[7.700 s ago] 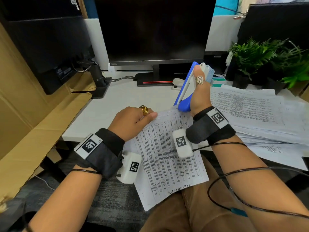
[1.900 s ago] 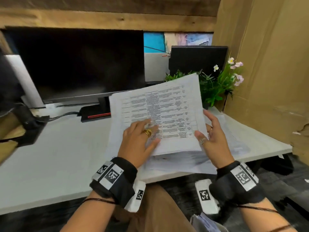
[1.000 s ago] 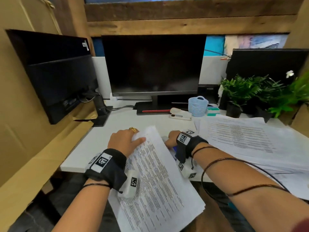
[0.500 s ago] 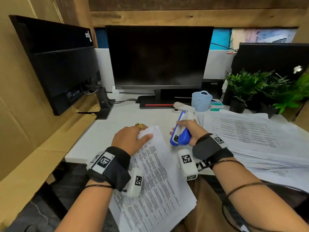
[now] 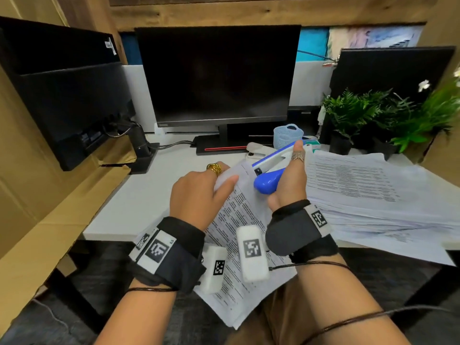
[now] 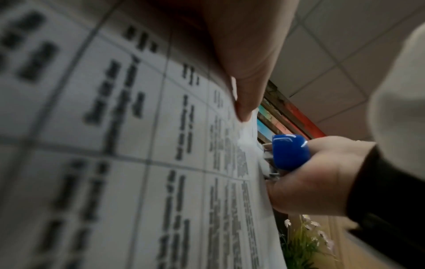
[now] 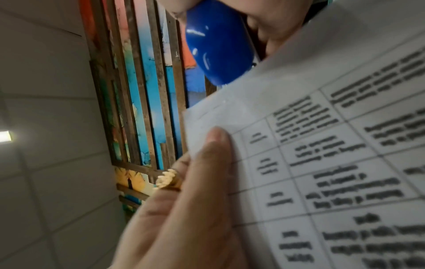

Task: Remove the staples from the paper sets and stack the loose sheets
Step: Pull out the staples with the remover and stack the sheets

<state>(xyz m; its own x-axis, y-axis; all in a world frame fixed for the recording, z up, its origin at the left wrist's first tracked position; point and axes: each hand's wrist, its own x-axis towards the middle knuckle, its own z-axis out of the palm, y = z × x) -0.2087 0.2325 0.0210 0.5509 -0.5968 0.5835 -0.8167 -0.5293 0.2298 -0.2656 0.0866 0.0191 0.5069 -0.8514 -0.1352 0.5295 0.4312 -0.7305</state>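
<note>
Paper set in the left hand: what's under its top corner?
Under the paper set corner, the left hand fingers curl beneath; its thumb lies on top. The blue stapler in the right hand meets that edge. Any staple is hidden.

A black wrist strap (image 5: 171,250) with white square-coded tags is worn on each forearm, a white coded camera block (image 5: 252,252) hung beneath. A coiled gold ring (image 5: 214,168) and a silver ring (image 5: 298,155) are worn; thin dark cables (image 5: 323,263) trail back.
</note>
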